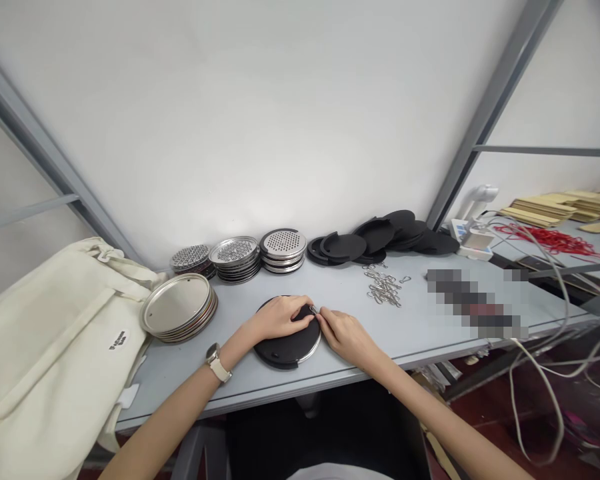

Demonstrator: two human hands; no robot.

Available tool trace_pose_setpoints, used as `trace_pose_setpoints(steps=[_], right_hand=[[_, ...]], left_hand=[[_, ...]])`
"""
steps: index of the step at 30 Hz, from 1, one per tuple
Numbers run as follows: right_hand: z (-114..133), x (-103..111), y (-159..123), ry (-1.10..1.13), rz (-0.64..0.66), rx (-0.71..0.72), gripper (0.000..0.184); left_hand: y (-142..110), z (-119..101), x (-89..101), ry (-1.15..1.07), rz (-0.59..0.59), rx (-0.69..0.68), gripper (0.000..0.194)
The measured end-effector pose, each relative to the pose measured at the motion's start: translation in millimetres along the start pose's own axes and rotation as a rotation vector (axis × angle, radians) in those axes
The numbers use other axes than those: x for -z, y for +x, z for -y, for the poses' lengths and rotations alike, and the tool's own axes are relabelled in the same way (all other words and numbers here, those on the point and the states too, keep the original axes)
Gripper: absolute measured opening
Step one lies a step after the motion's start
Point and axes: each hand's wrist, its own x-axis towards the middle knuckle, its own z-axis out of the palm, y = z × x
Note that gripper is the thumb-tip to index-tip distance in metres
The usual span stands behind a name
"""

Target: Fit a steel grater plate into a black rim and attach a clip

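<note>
A round black disc (300, 341) with a silver metal rim showing on its right side lies flat at the table's front. My left hand (284, 319) rests over its upper part, fingers curled around the far edge and thumb on top. My right hand (349, 335) pinches a small metal spring clip (315, 309) between thumb and index finger at the disc's upper right edge. The left fingertips come close to the clip. Whether it passes through the disc cannot be made out. Loose metal clips (386, 288) lie in a pile behind and to the right.
Stacked plain metal discs (177, 303) stand left, beside a cream bag (75, 347). Grater discs (284, 245) are stacked along the wall, with overlapping black covers (347, 247) right of them. Farther right are a blurred-out item (473, 303), white cables (555, 273) and red cords (555, 238).
</note>
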Motion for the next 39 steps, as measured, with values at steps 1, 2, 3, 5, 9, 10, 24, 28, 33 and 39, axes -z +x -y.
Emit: trace_pose_setpoints(steps=[1, 2, 3, 5, 9, 10, 24, 28, 33, 39], right_hand=[[0.1, 0.3, 0.0, 0.002, 0.001, 0.003, 0.024], [0.2, 0.6, 0.0, 0.004, 0.002, 0.006, 0.024], [0.3, 0.9, -0.1, 0.005, 0.003, 0.009, 0.024], [0.6, 1.4, -0.2, 0.005, 0.007, 0.014, 0.023], [0.9, 2.3, -0.2, 0.009, 0.015, 0.010, 0.023], [1.0, 2.5, -0.1, 0.012, 0.016, 0.009, 0.023], [0.6, 1.7, -0.4, 0.009, 0.010, -0.017, 0.024], [1.3, 2.7, 0.7, 0.016, 0.006, -0.011, 0.024], [1.3, 2.8, 1.1, 0.018, 0.014, -0.004, 0.025], [0.3, 3.7, 0.6, 0.045, 0.021, 0.000, 0.024]], left_hand=[[-0.2, -0.2, 0.2, 0.012, -0.005, -0.010, 0.024], [-0.5, -0.2, 0.4, 0.026, -0.015, -0.021, 0.024], [-0.6, -0.2, 0.5, 0.040, -0.032, -0.033, 0.025], [-0.6, -0.1, 0.5, 0.053, -0.072, -0.065, 0.028], [0.4, 0.3, 0.2, 0.045, -0.100, -0.156, 0.031], [0.7, 0.5, 0.0, 0.045, -0.102, -0.176, 0.031], [2.6, 3.1, -1.4, 0.029, -0.078, -0.236, 0.028], [3.0, 3.6, -2.2, 0.037, -0.068, -0.237, 0.025], [3.6, 3.4, -3.0, 0.036, -0.081, -0.243, 0.024], [3.7, 3.4, -2.5, 0.034, -0.068, -0.250, 0.024]])
